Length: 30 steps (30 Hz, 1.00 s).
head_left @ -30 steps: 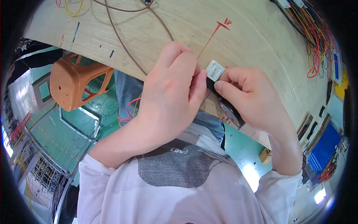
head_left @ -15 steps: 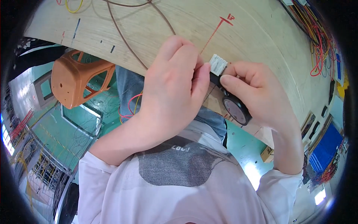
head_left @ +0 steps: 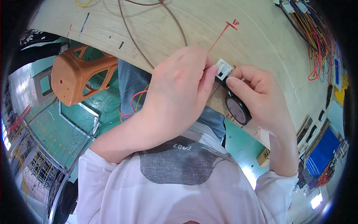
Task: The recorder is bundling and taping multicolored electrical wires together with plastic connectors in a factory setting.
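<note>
My left hand and my right hand meet over the front edge of a wooden workbench. Between their fingertips sits a small white plastic connector; the left thumb and fingers pinch its left side. My right hand grips a roll of black tape, whose round face shows under the palm, and its forefinger presses beside the connector. A short black strip runs from the connector down to the roll. The wires entering the connector are hidden by my left hand.
Brown wires loop across the bench, and a red line is drawn on it. A bundle of coloured wires lies at the far right. An orange plastic stool stands on the green floor at left.
Both hands have drifted slightly right and down with the connector. The tape roll, hidden a second ago, has come into view under my right hand.
</note>
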Each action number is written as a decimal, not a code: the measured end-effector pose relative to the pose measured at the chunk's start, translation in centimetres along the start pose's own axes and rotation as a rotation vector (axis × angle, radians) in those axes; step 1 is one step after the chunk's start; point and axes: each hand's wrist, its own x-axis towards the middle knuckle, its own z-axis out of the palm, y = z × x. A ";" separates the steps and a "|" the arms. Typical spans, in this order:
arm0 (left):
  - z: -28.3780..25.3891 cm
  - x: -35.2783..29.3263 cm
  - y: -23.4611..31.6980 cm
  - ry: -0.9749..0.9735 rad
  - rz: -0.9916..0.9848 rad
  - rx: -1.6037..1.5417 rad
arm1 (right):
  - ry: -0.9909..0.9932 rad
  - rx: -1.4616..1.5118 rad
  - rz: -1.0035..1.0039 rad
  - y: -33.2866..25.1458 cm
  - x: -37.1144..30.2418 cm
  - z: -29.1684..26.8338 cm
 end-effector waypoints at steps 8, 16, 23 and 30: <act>-2.4 -0.7 0.2 -0.193 -0.383 -0.684 | 0.033 -0.108 -0.077 -1.4 -1.8 0.4; -2.9 -1.7 0.4 -0.233 -0.420 -0.824 | 0.207 -0.079 -0.308 -2.3 -1.5 0.9; -3.0 -1.9 -0.6 -0.305 -0.632 -1.349 | -0.064 -0.057 -0.418 -2.7 -1.1 1.1; -2.4 -2.5 0.9 -0.148 -0.569 -1.250 | 0.061 0.084 -0.332 -3.4 -1.7 2.6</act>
